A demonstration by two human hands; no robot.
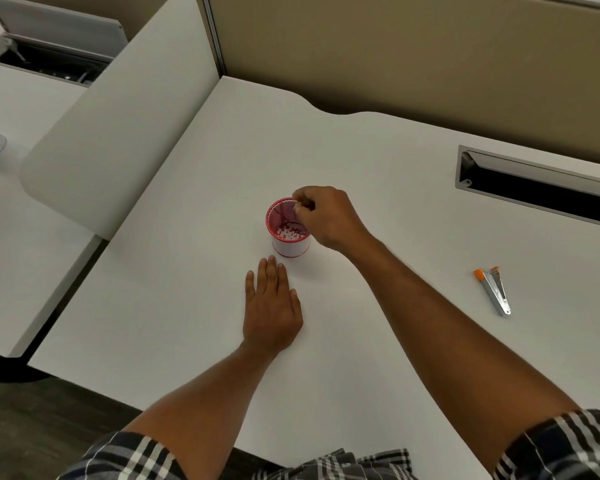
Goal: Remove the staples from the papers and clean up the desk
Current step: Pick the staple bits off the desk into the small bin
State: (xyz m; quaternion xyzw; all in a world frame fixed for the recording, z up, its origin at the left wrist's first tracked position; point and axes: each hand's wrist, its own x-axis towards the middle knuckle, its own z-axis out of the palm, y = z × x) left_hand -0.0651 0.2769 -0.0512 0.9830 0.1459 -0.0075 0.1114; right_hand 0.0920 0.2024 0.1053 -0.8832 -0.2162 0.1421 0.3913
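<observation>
1. Plaid sleeves [561, 445] are seen along the bottom edge of the frame.
2. The left hand [272, 306] is laid flat on the white desk [378, 174], fingers straight, just below the cup.
3. The right hand [326, 216] is held over the rim of the red mesh cup [288, 233] at frame centre, fingertips pinched together; what is pinched cannot be told.
4. The staple remover [494, 289] lies at centre right, well apart from the cup.

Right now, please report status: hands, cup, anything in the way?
Left hand flat on desk. Right hand pinching over red mesh cup; content unclear. Staple remover lies apart, right. Nothing blocking.
</observation>
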